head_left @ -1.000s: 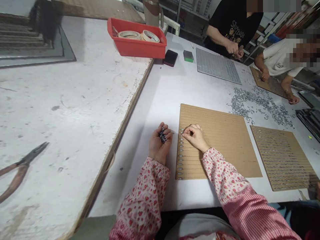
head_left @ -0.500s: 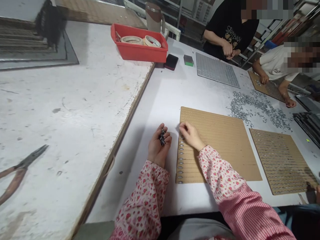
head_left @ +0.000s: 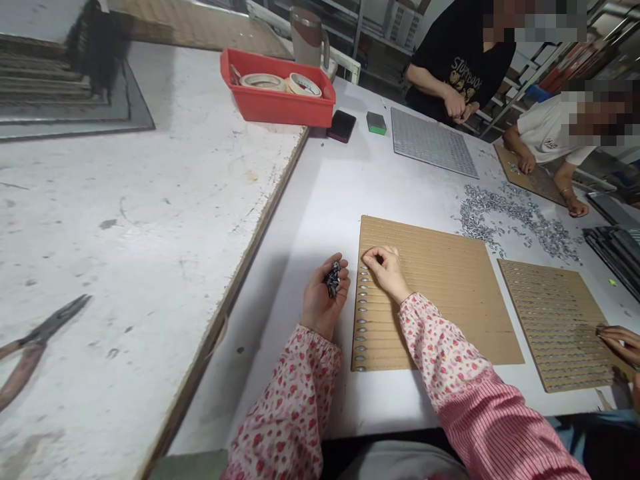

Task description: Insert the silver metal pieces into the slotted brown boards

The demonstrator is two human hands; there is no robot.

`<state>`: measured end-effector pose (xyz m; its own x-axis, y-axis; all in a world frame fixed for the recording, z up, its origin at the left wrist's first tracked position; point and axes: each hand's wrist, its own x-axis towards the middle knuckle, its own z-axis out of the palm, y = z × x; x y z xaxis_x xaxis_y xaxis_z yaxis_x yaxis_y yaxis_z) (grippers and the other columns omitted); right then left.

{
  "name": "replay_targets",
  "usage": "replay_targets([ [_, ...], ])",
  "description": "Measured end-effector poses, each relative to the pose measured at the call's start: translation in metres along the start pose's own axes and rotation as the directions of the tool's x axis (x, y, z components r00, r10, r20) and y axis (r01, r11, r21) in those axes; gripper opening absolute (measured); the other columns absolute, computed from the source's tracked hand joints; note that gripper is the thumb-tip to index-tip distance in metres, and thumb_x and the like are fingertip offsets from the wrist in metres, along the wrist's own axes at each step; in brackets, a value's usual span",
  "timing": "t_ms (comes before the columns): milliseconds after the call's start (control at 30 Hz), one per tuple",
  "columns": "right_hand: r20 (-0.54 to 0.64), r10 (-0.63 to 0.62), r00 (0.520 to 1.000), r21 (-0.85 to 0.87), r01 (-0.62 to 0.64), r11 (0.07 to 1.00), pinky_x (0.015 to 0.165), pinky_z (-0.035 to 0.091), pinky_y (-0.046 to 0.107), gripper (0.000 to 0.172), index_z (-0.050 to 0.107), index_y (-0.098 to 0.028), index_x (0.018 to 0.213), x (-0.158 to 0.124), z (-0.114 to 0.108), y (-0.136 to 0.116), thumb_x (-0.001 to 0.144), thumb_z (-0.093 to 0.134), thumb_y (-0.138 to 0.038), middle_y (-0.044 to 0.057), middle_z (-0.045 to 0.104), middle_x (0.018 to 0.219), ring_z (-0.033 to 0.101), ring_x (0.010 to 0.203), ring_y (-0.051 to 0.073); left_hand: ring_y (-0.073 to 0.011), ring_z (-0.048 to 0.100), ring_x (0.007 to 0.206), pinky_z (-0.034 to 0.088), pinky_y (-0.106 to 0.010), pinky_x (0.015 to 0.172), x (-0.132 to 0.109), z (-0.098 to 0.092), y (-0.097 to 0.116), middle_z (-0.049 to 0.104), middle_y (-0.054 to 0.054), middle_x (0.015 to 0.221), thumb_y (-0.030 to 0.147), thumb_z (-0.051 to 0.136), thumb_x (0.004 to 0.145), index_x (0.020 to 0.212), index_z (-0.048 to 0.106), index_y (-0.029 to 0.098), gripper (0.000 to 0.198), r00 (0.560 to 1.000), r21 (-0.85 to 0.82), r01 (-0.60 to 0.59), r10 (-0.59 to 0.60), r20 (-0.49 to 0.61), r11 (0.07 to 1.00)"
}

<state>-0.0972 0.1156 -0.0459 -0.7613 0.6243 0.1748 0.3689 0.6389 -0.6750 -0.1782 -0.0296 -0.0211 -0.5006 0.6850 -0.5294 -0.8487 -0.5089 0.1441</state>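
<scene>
My left hand [head_left: 324, 297] is cupped palm up just left of a brown grooved board [head_left: 440, 293]. Small dark, shiny metal pieces [head_left: 333, 279] lie heaped in its curled fingers. Above the board's left edge, my right hand [head_left: 389, 270] has thumb and forefinger pinched together; whatever is between the tips is too small or hidden to make out. Below those fingertips, a column of silvery oval pieces [head_left: 362, 321] runs down the board's left edge, spaced along the grooves.
A second board [head_left: 560, 327] with rows of pieces lies right, a co-worker's hand [head_left: 623, 343] over it. Loose metal pieces [head_left: 480, 213] spread beyond. A red bin [head_left: 283, 107] with tape rolls, a phone [head_left: 343, 126] and pliers [head_left: 47, 333] lie leftward. Two people work across the table.
My left hand has shifted slightly right, nearer the board, and more of its metal pieces show. My right fingertips have moved slightly right. A co-worker's hand has come in over the right board.
</scene>
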Motion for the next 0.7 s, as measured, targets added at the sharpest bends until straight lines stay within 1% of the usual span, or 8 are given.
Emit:
replay_targets([
  [200, -0.061, 0.034, 0.998, -0.09, -0.039, 0.995, 0.087, 0.034, 0.034, 0.017, 0.068, -0.021, 0.076, -0.001, 0.006, -0.001, 0.084, 0.062, -0.034, 0.003, 0.063, 0.084, 0.049, 0.091, 0.021, -0.0055, 0.047, 0.049, 0.035, -0.013, 0.04, 0.0, -0.002, -0.003, 0.057, -0.002, 0.07, 0.006, 0.053, 0.08, 0.09, 0.061, 0.012, 0.014, 0.999, 0.078, 0.014, -0.016, 0.034, 0.997],
  [267, -0.066, 0.01, 0.998, -0.123, -0.018, 0.992, 0.085, 0.034, 0.033, 0.018, 0.065, -0.02, 0.072, -0.001, 0.005, 0.0, 0.085, 0.062, -0.032, 0.003, 0.061, 0.081, 0.049, 0.088, 0.02, -0.0064, 0.049, 0.052, 0.038, -0.013, 0.042, 0.0, -0.002, -0.004, 0.058, -0.003, 0.071, 0.006, 0.053, 0.08, 0.09, 0.061, 0.012, 0.014, 1.0, 0.081, 0.015, -0.017, 0.025, 0.997],
  [333, -0.052, -0.027, 0.998, -0.155, 0.019, 0.988, 0.085, 0.034, 0.033, 0.019, 0.062, -0.019, 0.07, -0.001, 0.003, 0.0, 0.085, 0.062, -0.031, 0.003, 0.059, 0.078, 0.049, 0.086, 0.019, -0.0073, 0.052, 0.055, 0.042, -0.014, 0.046, 0.001, -0.003, -0.004, 0.06, -0.005, 0.074, 0.008, 0.051, 0.082, 0.092, 0.062, 0.01, 0.015, 1.0, 0.079, 0.007, -0.008, 0.007, 0.997],
  [400, -0.032, -0.054, 0.998, -0.17, 0.048, 0.984, 0.085, 0.034, 0.033, 0.02, 0.061, -0.019, 0.07, -0.002, 0.001, 0.001, 0.086, 0.062, -0.033, 0.002, 0.058, 0.078, 0.049, 0.085, 0.019, -0.0075, 0.052, 0.056, 0.044, -0.015, 0.047, 0.001, -0.003, -0.003, 0.061, -0.006, 0.075, 0.009, 0.048, 0.084, 0.094, 0.063, 0.009, 0.018, 1.0, 0.086, -0.002, 0.003, -0.006, 0.996],
  [500, -0.032, -0.06, 0.998, -0.178, 0.053, 0.983, 0.085, 0.034, 0.033, 0.02, 0.061, -0.02, 0.073, -0.002, 0.002, 0.002, 0.086, 0.061, -0.035, 0.003, 0.059, 0.082, 0.048, 0.088, 0.02, -0.0063, 0.048, 0.051, 0.038, -0.014, 0.041, 0.002, -0.003, -0.003, 0.058, -0.003, 0.072, 0.007, 0.046, 0.084, 0.095, 0.062, 0.01, 0.019, 1.0, 0.109, 0.001, -0.003, 0.018, 0.994],
  [600, -0.041, -0.031, 0.999, -0.206, 0.021, 0.978, 0.087, 0.034, 0.033, 0.017, 0.063, -0.02, 0.077, -0.002, 0.008, 0.001, 0.087, 0.061, -0.034, 0.004, 0.061, 0.087, 0.049, 0.093, 0.02, -0.0051, 0.042, 0.046, 0.032, -0.012, 0.036, -0.001, -0.001, -0.002, 0.052, 0.0, 0.066, 0.006, 0.044, 0.085, 0.089, 0.06, 0.012, 0.018, 0.999, 0.132, 0.034, -0.039, 0.028, 0.991],
  [667, -0.038, 0.017, 0.999, -0.241, -0.025, 0.97, 0.088, 0.035, 0.033, 0.015, 0.064, -0.02, 0.08, -0.001, 0.012, -0.002, 0.087, 0.062, -0.034, 0.004, 0.063, 0.088, 0.051, 0.094, 0.02, -0.0045, 0.041, 0.045, 0.031, -0.011, 0.035, -0.006, 0.003, 0.0, 0.049, 0.001, 0.064, 0.005, 0.042, 0.085, 0.082, 0.058, 0.012, 0.018, 0.998, 0.159, 0.049, -0.052, 0.018, 0.986],
  [700, -0.025, 0.026, 0.999, -0.259, -0.031, 0.965, 0.088, 0.035, 0.033, 0.015, 0.064, -0.021, 0.083, 0.0, 0.014, -0.003, 0.087, 0.063, -0.035, 0.003, 0.064, 0.09, 0.051, 0.094, 0.019, -0.0044, 0.042, 0.045, 0.032, -0.011, 0.036, -0.008, 0.005, 0.001, 0.048, 0.002, 0.063, 0.004, 0.042, 0.085, 0.079, 0.056, 0.013, 0.018, 0.998, 0.179, 0.05, -0.057, 0.035, 0.983],
])
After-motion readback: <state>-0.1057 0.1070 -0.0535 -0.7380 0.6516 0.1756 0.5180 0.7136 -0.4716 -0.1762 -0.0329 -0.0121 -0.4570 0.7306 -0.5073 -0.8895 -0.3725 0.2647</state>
